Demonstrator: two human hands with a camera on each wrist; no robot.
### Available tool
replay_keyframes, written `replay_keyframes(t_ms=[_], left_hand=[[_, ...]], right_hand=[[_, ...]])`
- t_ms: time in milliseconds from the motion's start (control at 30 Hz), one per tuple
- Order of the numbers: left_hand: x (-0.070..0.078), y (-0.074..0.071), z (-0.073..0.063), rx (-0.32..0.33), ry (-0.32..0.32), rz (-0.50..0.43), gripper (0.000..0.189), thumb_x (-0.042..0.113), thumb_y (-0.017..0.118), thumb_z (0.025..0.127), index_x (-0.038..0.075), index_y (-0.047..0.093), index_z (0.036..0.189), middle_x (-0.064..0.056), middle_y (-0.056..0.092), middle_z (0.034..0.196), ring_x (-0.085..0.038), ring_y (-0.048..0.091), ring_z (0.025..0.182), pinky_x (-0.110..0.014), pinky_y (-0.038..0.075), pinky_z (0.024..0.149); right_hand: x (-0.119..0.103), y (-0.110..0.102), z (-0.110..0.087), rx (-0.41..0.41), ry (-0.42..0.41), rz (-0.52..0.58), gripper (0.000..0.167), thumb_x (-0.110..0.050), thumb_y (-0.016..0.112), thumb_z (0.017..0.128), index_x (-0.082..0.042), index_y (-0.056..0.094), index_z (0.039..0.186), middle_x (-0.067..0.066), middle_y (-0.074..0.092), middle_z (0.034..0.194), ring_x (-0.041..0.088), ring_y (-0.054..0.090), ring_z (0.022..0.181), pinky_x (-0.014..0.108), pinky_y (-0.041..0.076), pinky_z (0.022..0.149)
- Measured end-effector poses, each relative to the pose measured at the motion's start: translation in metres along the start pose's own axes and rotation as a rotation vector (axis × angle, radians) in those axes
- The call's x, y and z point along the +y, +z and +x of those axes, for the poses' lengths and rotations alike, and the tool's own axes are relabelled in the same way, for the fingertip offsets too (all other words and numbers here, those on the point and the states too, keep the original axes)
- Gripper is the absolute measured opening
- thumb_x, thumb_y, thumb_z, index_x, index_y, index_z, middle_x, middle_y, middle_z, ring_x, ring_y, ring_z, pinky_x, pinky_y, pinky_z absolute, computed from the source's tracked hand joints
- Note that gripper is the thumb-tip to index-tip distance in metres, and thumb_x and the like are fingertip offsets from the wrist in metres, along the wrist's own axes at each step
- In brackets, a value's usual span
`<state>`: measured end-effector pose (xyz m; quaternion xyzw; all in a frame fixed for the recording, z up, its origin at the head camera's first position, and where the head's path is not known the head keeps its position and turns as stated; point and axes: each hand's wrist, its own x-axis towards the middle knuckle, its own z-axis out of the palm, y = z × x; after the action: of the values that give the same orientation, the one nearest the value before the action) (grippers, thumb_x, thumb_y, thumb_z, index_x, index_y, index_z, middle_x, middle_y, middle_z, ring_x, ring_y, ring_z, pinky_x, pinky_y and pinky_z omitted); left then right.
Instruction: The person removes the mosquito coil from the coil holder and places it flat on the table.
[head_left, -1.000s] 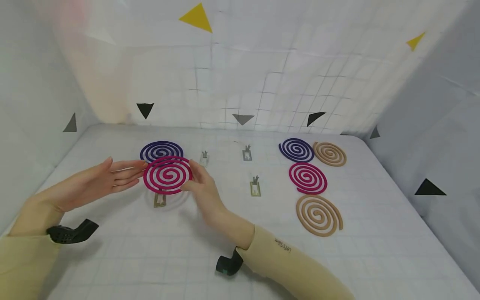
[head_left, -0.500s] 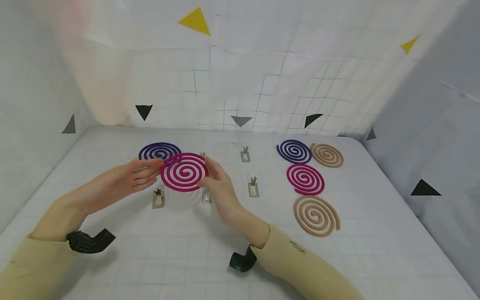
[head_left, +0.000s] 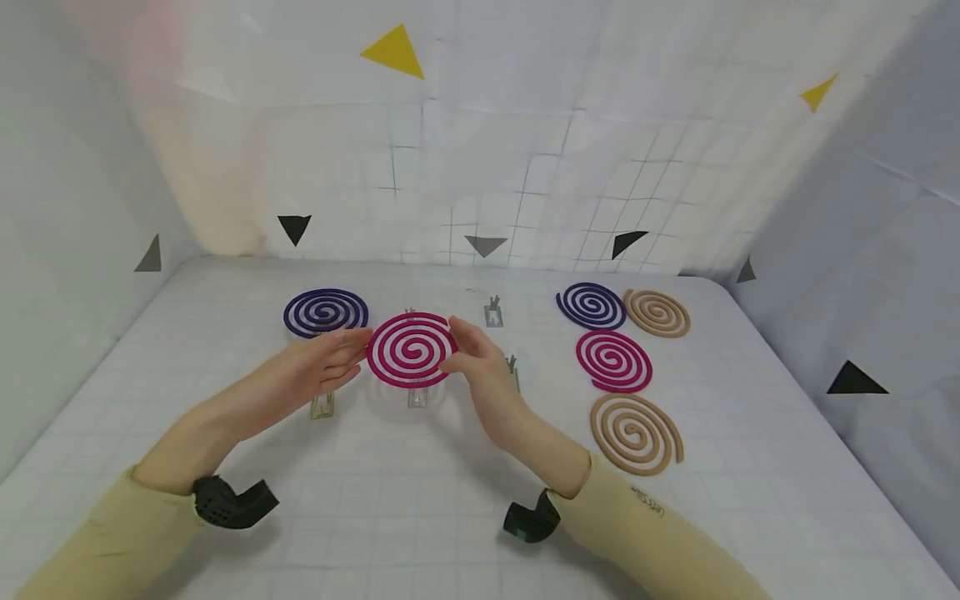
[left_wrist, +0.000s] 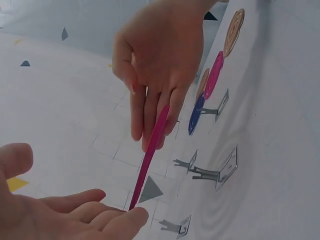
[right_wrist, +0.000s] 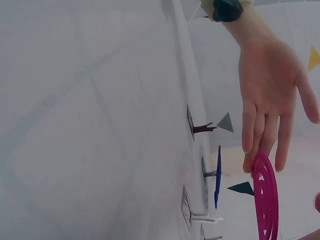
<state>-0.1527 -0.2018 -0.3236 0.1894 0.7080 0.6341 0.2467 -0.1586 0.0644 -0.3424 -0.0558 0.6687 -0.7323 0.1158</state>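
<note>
A magenta mosquito coil (head_left: 412,351) is held flat between both hands, raised above a small metal coil stand (head_left: 417,397). My left hand (head_left: 318,371) touches its left edge with straight fingertips, the thumb apart from it. At the right edge are the extended fingers of my right hand (head_left: 491,383); the left wrist view shows the coil (left_wrist: 150,157) spanning from one hand's fingertips to the other's. A dark blue coil (head_left: 326,313) lies behind my left hand, raised on a stand in the right wrist view. Under my left fingers shows part of another stand (head_left: 322,406).
On the right of the white table (head_left: 450,517) lie a dark blue coil (head_left: 591,305), a magenta coil (head_left: 613,361) and two tan coils, one behind (head_left: 657,313) and one nearer (head_left: 636,434). More stands stand mid-table, one at the back (head_left: 492,312).
Both hands have carried the magenta coil to the right, from in front of the left blue coil to over the middle stand. The blue coil is now less covered.
</note>
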Motion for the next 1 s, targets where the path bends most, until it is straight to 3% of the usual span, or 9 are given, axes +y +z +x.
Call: replay_keyframes(t_ms=[433,533,767,1000], left_hand=[[0.01,0.039,0.033,0.055,-0.008,0.008,0.065,0.043,0.033,0.108,0.004,0.021,0.159,-0.01,0.023,0.166,-0.028,0.023,0.152,-0.038,0.028,0.117],[0.012,0.048,0.042,0.063,-0.022,0.006,0.063,0.042,0.035,0.108,0.005,0.024,0.158,-0.009,0.026,0.165,-0.027,0.026,0.151,-0.042,0.028,0.119],[0.017,0.065,0.057,0.062,-0.059,0.02,0.064,0.045,0.037,0.107,0.006,0.026,0.158,-0.008,0.029,0.163,-0.027,0.028,0.151,-0.043,0.027,0.121],[0.017,0.085,0.074,0.074,-0.077,0.092,0.067,0.051,0.037,0.106,0.009,0.028,0.157,-0.006,0.029,0.163,-0.024,0.028,0.151,-0.041,0.029,0.121]], right_hand=[[-0.009,-0.038,-0.007,0.034,0.044,0.0,0.063,-0.005,0.05,0.093,-0.015,0.036,0.154,0.002,0.034,0.161,0.022,0.027,0.15,0.055,0.017,0.124],[-0.012,-0.048,-0.01,0.035,0.038,0.017,0.063,-0.004,0.048,0.093,-0.013,0.034,0.154,0.003,0.031,0.162,0.022,0.024,0.151,0.051,0.017,0.125],[-0.015,-0.067,-0.016,0.046,0.045,0.02,0.063,-0.002,0.047,0.095,-0.008,0.032,0.155,0.005,0.029,0.163,0.022,0.024,0.152,0.051,0.01,0.126],[-0.016,-0.087,-0.023,0.066,0.03,-0.009,0.061,-0.002,0.046,0.096,-0.007,0.031,0.155,0.006,0.028,0.164,0.022,0.023,0.152,0.047,0.014,0.126]])
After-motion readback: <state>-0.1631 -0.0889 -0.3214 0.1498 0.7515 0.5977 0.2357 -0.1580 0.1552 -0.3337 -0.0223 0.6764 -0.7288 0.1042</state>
